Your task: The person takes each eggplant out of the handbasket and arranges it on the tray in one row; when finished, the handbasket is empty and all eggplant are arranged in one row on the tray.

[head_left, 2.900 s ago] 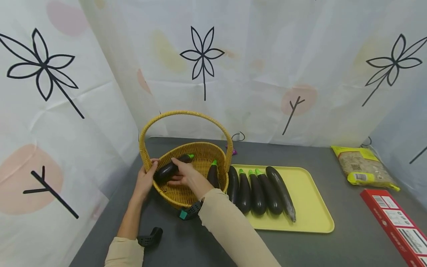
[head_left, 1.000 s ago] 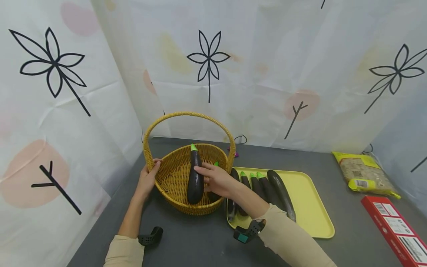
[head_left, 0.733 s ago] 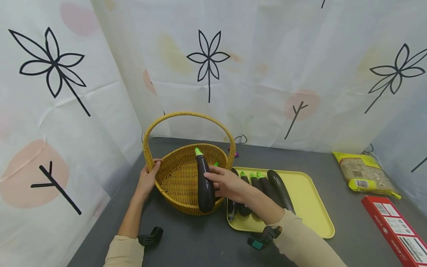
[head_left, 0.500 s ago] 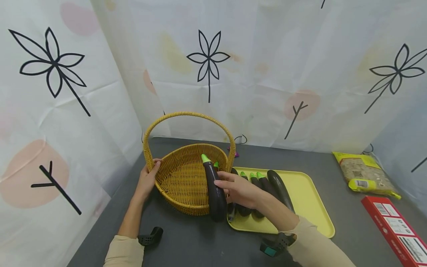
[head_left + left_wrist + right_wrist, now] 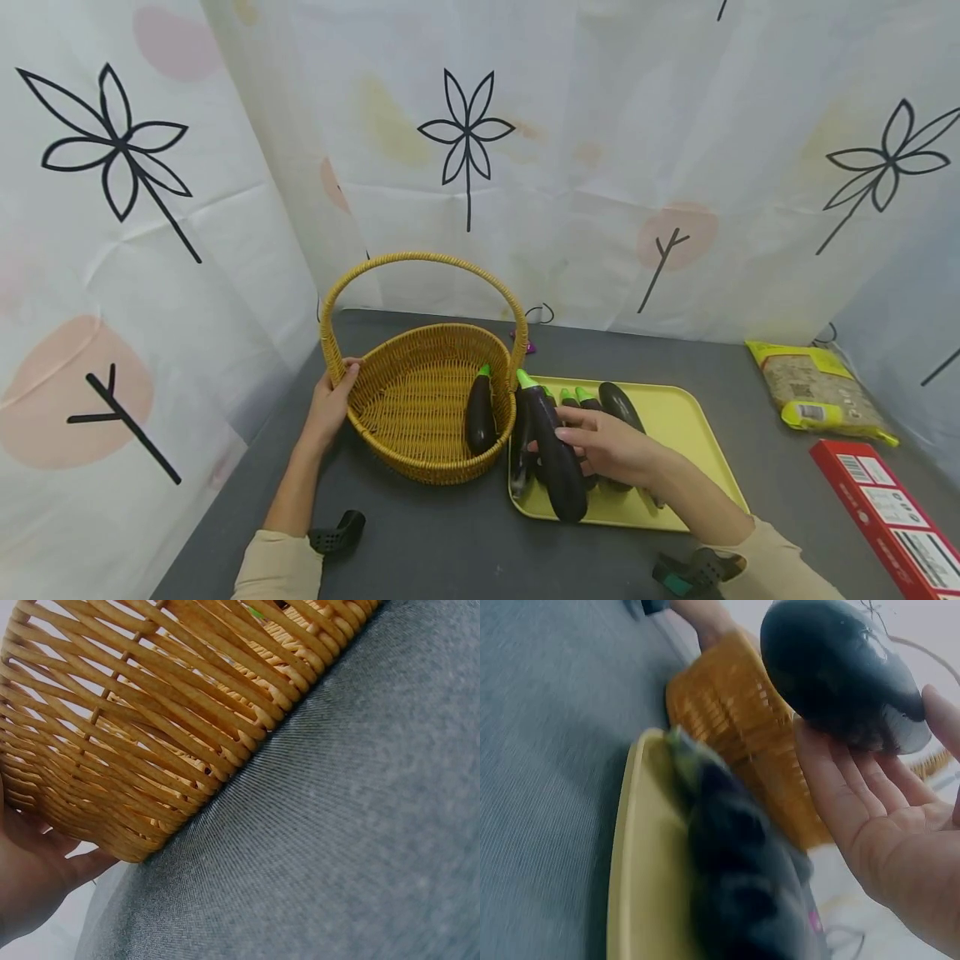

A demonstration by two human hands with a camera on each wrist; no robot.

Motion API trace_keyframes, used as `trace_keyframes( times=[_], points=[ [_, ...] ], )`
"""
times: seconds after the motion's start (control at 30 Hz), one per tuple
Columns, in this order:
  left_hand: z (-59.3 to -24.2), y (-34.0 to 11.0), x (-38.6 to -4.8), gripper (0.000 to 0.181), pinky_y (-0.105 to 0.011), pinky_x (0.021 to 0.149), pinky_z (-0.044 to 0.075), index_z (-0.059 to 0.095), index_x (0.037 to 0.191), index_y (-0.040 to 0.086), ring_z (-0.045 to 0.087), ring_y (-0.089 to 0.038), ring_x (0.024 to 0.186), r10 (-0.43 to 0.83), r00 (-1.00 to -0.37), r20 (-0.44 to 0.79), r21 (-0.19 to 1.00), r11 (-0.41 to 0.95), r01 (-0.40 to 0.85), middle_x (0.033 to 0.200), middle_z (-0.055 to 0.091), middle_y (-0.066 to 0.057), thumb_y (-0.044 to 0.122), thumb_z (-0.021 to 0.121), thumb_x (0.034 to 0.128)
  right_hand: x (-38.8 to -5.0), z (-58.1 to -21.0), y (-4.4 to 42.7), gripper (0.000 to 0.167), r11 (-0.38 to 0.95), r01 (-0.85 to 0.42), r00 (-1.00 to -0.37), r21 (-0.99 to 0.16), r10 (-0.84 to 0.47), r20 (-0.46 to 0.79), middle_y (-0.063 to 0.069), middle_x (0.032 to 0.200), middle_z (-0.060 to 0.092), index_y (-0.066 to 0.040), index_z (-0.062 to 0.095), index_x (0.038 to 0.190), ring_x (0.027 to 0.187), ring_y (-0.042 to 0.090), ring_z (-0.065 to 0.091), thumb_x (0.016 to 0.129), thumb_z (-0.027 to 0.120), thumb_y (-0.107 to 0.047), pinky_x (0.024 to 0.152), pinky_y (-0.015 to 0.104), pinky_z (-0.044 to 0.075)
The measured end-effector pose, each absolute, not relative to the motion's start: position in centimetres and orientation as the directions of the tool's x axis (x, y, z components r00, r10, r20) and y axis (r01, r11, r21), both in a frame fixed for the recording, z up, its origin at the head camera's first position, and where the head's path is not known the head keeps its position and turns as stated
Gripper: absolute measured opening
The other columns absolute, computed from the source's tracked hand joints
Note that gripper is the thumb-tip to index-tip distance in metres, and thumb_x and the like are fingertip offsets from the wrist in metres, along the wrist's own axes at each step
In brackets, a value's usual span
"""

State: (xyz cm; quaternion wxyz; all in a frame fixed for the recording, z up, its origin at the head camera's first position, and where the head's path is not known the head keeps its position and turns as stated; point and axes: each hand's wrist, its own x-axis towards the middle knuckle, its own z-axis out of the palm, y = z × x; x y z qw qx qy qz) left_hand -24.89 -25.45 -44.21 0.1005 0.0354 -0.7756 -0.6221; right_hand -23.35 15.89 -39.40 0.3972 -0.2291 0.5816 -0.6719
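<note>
My right hand (image 5: 617,448) holds a dark eggplant (image 5: 557,462) with a green stem, over the left part of a yellow tray (image 5: 693,442). In the right wrist view the eggplant (image 5: 840,671) lies between thumb and fingers, raised off the tray. Several more eggplants (image 5: 619,403) lie side by side on the tray, partly hidden by the hand. At the left, my left hand (image 5: 330,410) grips the side of a wicker basket (image 5: 412,408), thumb at the rim near the handle's base. One eggplant (image 5: 480,419) lies inside the basket, against its right wall.
A bag of grain-like contents (image 5: 817,392) lies at the back right. Nearer stands a red box (image 5: 885,508) with white labels. A patterned curtain (image 5: 570,167) rises behind the grey tabletop (image 5: 450,542). A small purple item (image 5: 529,347) sits behind the basket.
My right hand has lifted an eggplant out of the basket and carried it right, over the tray. The left hand has stayed on the basket.
</note>
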Motion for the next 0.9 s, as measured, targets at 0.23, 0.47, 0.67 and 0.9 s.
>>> trace_keyframes(
  times=[0.23, 0.47, 0.67, 0.9],
  points=[
    [-44.8, -25.5, -25.2, 0.050, -0.051, 0.103, 0.023, 0.043, 0.134, 0.001, 0.033, -0.035, 0.127, -0.190, -0.974, 0.126, 0.967, 0.241, 0.078, 0.136, 0.040, -0.020, 0.039, 0.040, 0.1025, -23.4, -40.1, 20.1, 0.058, 0.002, 0.225, -0.587, -0.974, -0.798, -0.137, 0.016, 0.135, 0.050, 0.010, 0.005, 0.147, 0.116, 0.025, 0.054, 0.105, 0.036, -0.014, 0.092, 0.048, 0.043],
    [-44.9, -25.5, -25.2, 0.049, -0.050, 0.102, 0.025, 0.042, 0.134, 0.000, 0.035, -0.034, 0.126, -0.188, -0.974, 0.123, 0.968, 0.238, 0.077, 0.136, 0.040, -0.020, 0.038, 0.040, 0.1028, -23.9, -40.2, 24.2, 0.039, -0.088, 0.238, -0.579, -0.967, -0.812, -0.069, 0.009, 0.129, 0.055, -0.009, 0.030, 0.145, 0.111, 0.021, 0.057, 0.106, 0.026, -0.011, 0.091, 0.044, 0.044],
    [-44.8, -25.6, -25.1, 0.050, -0.049, 0.102, 0.025, 0.042, 0.134, 0.000, 0.035, -0.034, 0.125, -0.183, -0.974, 0.134, 0.969, 0.231, 0.090, 0.136, 0.040, -0.021, 0.038, 0.040, 0.1028, -24.7, -40.0, 27.9, 0.041, -0.106, 0.217, -0.599, -0.970, -0.799, -0.047, 0.004, 0.135, 0.051, -0.025, 0.044, 0.139, 0.117, 0.021, 0.052, 0.107, 0.021, -0.012, 0.092, 0.045, 0.043],
    [-44.9, -25.6, -25.1, 0.050, -0.050, 0.104, 0.023, 0.041, 0.134, -0.001, 0.033, -0.034, 0.128, -0.170, -0.975, 0.146, 0.966, 0.235, 0.104, 0.137, 0.039, -0.021, 0.038, 0.039, 0.1030, -25.4, -40.8, 31.2, 0.056, 0.050, 0.196, -0.738, -0.979, -0.650, -0.182, -0.012, 0.124, 0.049, -0.005, 0.001, 0.152, 0.112, 0.011, 0.053, 0.107, 0.030, -0.019, 0.091, 0.041, 0.045]
  ],
)
